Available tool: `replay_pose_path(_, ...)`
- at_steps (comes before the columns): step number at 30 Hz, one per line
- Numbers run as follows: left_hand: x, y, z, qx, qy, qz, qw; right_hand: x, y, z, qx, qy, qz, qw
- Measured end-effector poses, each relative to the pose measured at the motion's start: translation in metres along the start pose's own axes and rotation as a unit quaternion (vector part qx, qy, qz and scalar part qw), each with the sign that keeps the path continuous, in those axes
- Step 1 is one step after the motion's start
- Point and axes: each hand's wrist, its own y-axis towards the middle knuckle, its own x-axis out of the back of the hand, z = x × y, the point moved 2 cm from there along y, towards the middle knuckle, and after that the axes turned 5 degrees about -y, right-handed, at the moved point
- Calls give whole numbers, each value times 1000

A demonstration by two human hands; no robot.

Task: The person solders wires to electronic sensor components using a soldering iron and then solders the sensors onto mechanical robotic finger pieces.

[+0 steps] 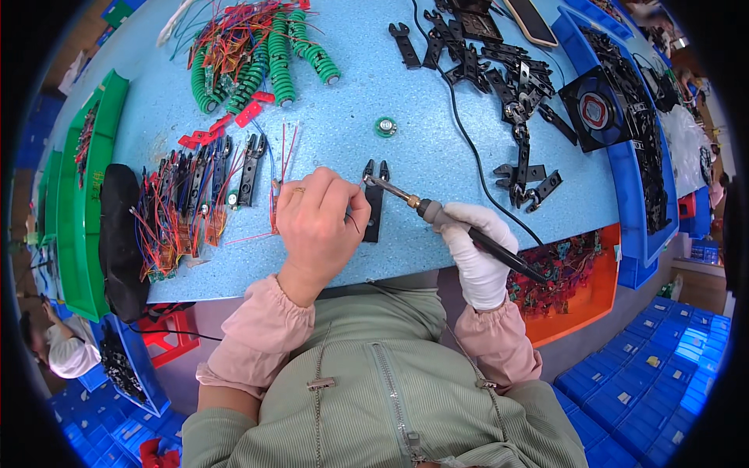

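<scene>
My right hand [477, 253], in a white glove, grips a soldering iron [488, 243] by its dark handle. The iron's tip reaches the upper end of a black plastic part [374, 209] with two prongs, lying on the blue table in front of me. My left hand [320, 222] is bare, its fingers curled and pinched together just left of that part. A thin wire [353, 223] shows at the fingertips; its other end is hidden. Beside this hand, red wires [289, 152] stick up from a small orange board [274, 214], partly covered by the hand.
Wired black parts [195, 183] lie in a row at left, beyond a black pouch [121, 242]. Farther back are green coils [279, 62] with wires. A small round green-rimmed part [385, 126], loose black parts [519, 101], a cable [460, 117], a phone [530, 19] and a fan [597, 109] are ahead.
</scene>
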Motion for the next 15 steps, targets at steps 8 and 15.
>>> replay_pose_path(8, -1, 0, 1, -2, 5, -1, 1000, -3, 2, 4, -1, -14, 1, 1000)
replay_pose_path(15, -2, -1, 1, -5, 11, 3, 1000, -4, 3, 3, 10, -15, 2, 1000)
